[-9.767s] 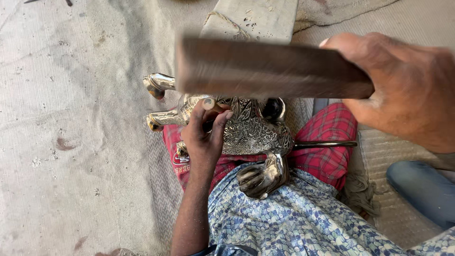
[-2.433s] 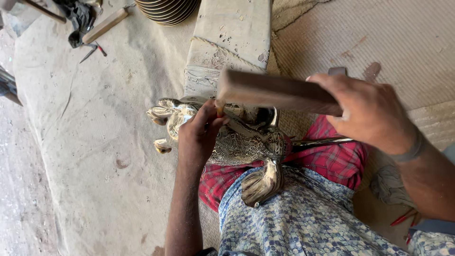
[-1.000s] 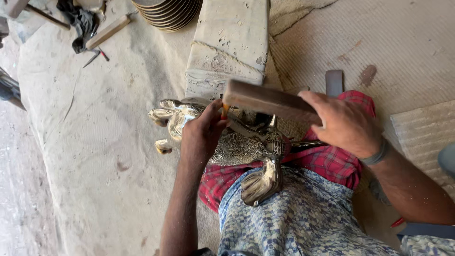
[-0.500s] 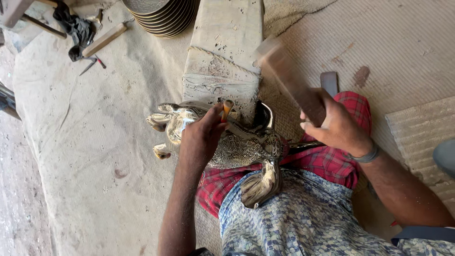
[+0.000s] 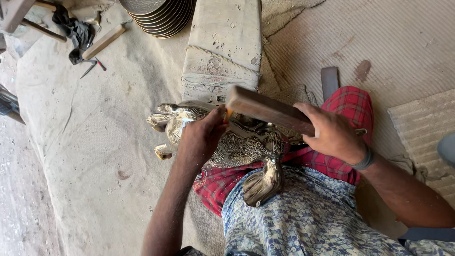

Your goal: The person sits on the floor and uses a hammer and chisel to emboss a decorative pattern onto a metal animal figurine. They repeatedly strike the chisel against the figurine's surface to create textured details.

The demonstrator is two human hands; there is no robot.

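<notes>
On the red checked cloth (image 5: 341, 156) at centre, I'm seeing one silver figure (image 5: 237, 147); my left hand (image 5: 201, 140) is pinching something small, my right hand (image 5: 334, 135) is gripping one wooden block (image 5: 268, 110). At twelve o'clock, one stack of bowls (image 5: 159, 16) is sitting.

Single head cam, looking steeply down from above the person's lap, close in. It's framing the left hand (image 5: 201, 137), right hand (image 5: 334, 135) and metal figure (image 5: 237, 144) mid-frame; the cloth-covered floor (image 5: 95, 142) is filling the left side. No second view overlapping.
</notes>
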